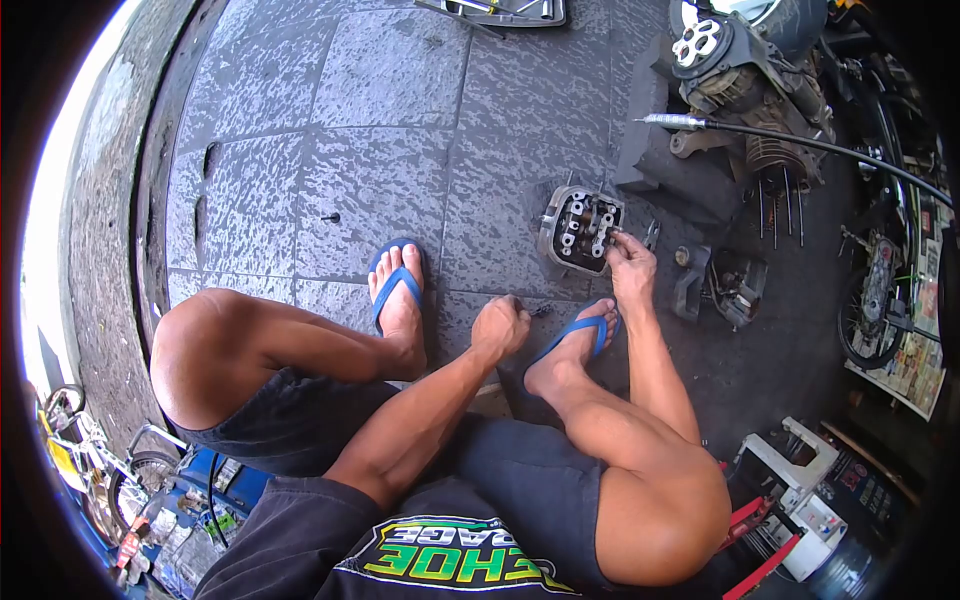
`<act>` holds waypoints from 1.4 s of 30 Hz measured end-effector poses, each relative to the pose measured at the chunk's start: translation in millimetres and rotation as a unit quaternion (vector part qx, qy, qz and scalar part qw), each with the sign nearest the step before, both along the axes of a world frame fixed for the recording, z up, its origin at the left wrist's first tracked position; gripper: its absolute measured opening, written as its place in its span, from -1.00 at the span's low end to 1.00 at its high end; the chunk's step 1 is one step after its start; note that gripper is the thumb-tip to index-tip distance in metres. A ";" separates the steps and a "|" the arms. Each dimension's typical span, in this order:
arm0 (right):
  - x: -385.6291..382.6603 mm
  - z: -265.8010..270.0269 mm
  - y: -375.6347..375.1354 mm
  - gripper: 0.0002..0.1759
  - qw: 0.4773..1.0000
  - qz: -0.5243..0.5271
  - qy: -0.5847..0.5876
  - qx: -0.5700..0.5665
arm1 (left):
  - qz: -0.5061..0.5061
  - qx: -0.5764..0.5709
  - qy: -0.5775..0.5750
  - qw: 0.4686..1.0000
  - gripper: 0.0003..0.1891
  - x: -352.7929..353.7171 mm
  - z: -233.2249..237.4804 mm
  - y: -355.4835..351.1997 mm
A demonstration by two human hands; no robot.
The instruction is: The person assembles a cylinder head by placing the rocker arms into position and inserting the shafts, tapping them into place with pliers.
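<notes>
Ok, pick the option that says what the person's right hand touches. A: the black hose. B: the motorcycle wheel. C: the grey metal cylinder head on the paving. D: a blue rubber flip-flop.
C: the right hand has its fingertips on the edge of the grey metal cylinder head, which stands on the stone paving.

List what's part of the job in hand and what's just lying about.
In hand: cylinder head, right hand on its edge; left hand fisted nearby.
Lying about: engine, hose, screw, tray.
</notes>
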State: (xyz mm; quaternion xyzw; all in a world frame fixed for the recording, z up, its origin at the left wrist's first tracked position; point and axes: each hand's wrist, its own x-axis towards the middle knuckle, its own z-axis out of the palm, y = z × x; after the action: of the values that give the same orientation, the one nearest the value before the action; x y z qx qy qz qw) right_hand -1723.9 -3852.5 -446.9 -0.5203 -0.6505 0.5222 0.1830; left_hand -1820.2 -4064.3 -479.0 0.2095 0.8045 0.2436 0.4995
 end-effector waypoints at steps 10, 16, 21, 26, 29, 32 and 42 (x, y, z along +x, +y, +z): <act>2.2 -0.5 -4.5 -0.67 0.994 -0.056 0.026 -0.094 | 0.001 -0.010 0.001 1.000 -0.68 -1.2 0.0 -0.4; 2.2 7.2 -1.2 -0.70 0.991 -0.057 0.011 -0.117 | 0.004 -0.010 -0.002 1.000 -0.69 -2.4 -1.1 0.0; 6.3 6.8 -0.4 -0.65 0.995 -0.021 -0.017 -0.093 | 0.001 -0.013 -0.003 1.000 -0.69 0.0 -2.1 0.6; 6.5 1.5 -3.8 -0.62 0.995 -0.030 0.012 -0.098 | 0.003 -0.008 0.003 1.000 -0.69 0.3 -4.6 -1.4; 7.4 3.9 -2.9 -0.65 0.997 -0.011 -0.007 -0.081 | 0.005 -0.011 0.002 1.000 -0.69 0.7 -6.2 -1.0; 10.5 1.7 -3.4 -0.66 0.998 0.018 -0.010 -0.062 | 0.004 -0.006 0.004 1.000 -0.69 -0.4 -4.4 -1.0; 0.3 3.3 -0.5 -0.61 0.993 -0.020 -0.114 -0.001 | 0.000 -0.003 0.010 1.000 -0.68 -1.3 -2.5 -1.5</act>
State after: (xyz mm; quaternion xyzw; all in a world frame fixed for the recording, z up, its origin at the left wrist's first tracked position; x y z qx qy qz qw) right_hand -1723.6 -3853.0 -443.6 -0.5899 -0.6556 0.4566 0.1175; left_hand -1821.5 -4065.8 -481.5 0.2099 0.8105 0.2389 0.4919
